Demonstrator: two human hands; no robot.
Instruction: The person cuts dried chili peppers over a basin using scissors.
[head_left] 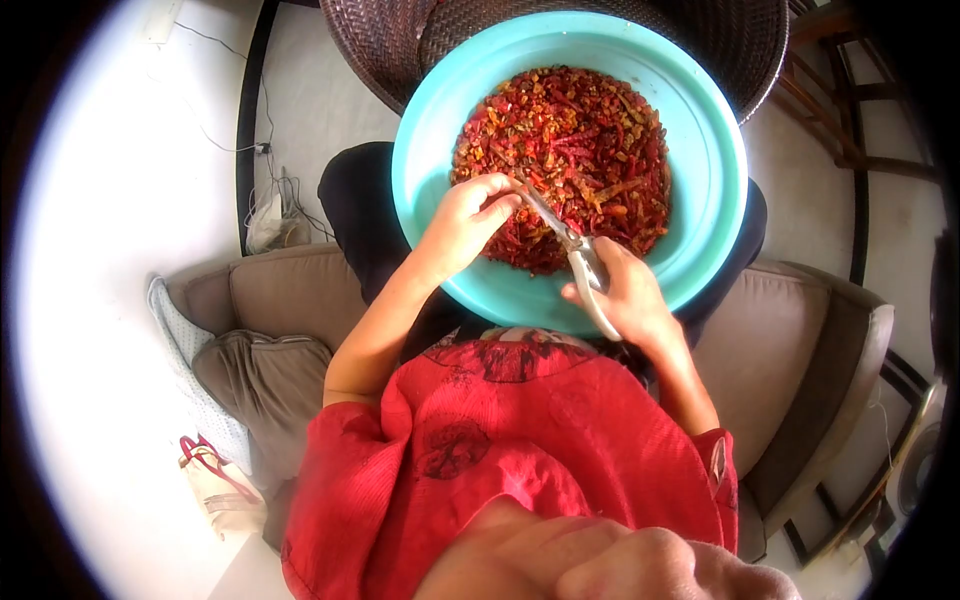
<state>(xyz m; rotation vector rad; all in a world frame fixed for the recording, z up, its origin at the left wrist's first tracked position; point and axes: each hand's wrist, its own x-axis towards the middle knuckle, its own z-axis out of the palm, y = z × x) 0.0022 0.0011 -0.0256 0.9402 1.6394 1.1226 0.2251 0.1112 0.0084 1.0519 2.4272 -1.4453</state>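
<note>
A turquoise plastic basin (422, 150) rests on my lap, with a heap of dried red chilies (560, 130) covering its bottom, many of them in small pieces. In my right hand (630, 290) is a pair of scissors (560, 228) with pale handles, its blades pointing up and left over the chilies. My left hand (468, 222) is over the basin's left side, thumb and forefinger pinched together right at the blade tips. Whatever sits in that pinch is too small and too covered to make out.
Beyond the basin stands a dark woven basket (390, 50), partly behind its rim. I sit on a brown sofa (775, 330). A cushion (262, 375) lies to the left, near a cloth bag (222, 490). Cables (268, 150) run along the floor; wooden furniture (850, 110) is at upper right.
</note>
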